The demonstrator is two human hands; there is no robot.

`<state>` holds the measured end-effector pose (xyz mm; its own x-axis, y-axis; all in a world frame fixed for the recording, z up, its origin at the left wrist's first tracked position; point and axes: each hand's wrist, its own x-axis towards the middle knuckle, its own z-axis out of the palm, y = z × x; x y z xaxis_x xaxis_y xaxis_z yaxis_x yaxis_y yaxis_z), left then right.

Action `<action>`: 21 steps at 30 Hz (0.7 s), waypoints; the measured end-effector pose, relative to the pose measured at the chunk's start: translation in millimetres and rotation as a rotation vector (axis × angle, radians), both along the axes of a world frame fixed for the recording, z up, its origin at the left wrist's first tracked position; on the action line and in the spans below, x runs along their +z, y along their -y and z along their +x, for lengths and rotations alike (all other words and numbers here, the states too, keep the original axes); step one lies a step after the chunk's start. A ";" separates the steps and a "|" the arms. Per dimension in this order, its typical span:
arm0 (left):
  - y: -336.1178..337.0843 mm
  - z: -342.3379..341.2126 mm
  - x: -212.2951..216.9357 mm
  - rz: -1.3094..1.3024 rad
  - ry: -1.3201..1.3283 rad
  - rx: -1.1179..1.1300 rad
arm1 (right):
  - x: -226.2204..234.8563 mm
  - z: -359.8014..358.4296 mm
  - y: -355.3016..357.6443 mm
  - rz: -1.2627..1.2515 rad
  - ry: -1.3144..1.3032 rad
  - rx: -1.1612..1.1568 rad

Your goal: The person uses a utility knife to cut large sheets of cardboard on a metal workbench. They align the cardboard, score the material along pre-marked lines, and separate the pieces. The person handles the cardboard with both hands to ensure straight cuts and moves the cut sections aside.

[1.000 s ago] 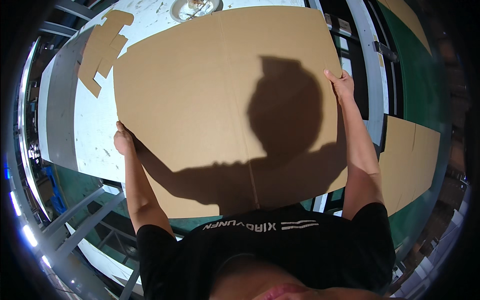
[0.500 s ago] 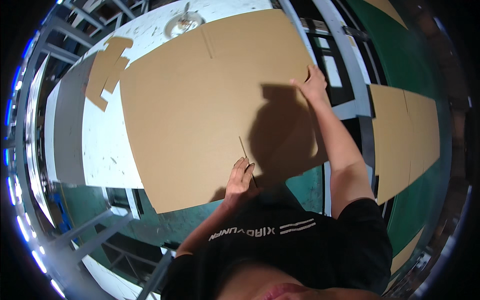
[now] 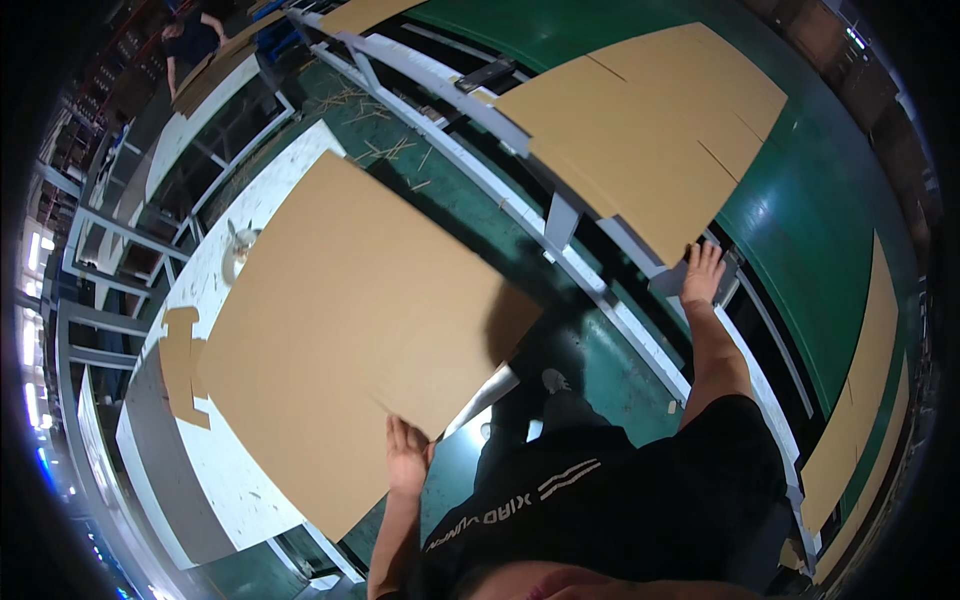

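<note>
A large brown cardboard sheet [image 3: 330, 300] lies on the white table, overhanging its near side. My left hand [image 3: 405, 458] rests at the sheet's near edge beside a short slit, fingers laid on top. Over to the right, my right hand [image 3: 703, 275] reaches out with its fingers apart, at the near corner of a second slit cardboard sheet [image 3: 640, 130]. I cannot tell whether the fingertips touch that corner. The second sheet lies across a green conveyor belt [image 3: 780, 230] and its grey metal frame.
A bowl [image 3: 238, 255] and a cut cardboard scrap [image 3: 185, 365] sit on the white table [image 3: 235, 480]. More cardboard [image 3: 850, 400] lies on the belt at right. Cardboard strips [image 3: 395, 150] litter the green floor. At the far left a person [image 3: 190, 45] stands by another stack.
My view has swung right toward the belt. My right hand has left the large sheet and reached to the second sheet's corner. My left hand stays at the large sheet's near edge.
</note>
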<state>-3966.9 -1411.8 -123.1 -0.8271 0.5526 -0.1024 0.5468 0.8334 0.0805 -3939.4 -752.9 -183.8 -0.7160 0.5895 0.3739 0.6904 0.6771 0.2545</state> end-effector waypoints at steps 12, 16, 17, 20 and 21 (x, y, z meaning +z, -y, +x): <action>-28.4 -8.4 20.2 -0.168 -0.127 -0.017 | 100.1 -227.7 -24.4 -0.442 -0.259 0.726; -18.2 1.7 -16.8 -0.653 -0.422 -0.183 | 233.9 -169.1 -3.8 -0.631 -0.836 0.720; -33.1 -5.2 -4.4 -0.617 -0.430 -0.190 | 262.1 -155.3 -10.2 -0.503 -1.018 0.743; -27.7 8.9 -2.7 -0.543 -0.374 -0.082 | 288.8 -168.8 -55.8 -0.954 -1.400 0.570; -27.3 8.4 -3.8 -0.518 -0.349 -0.058 | 260.7 -185.2 -93.2 -0.987 -1.416 0.512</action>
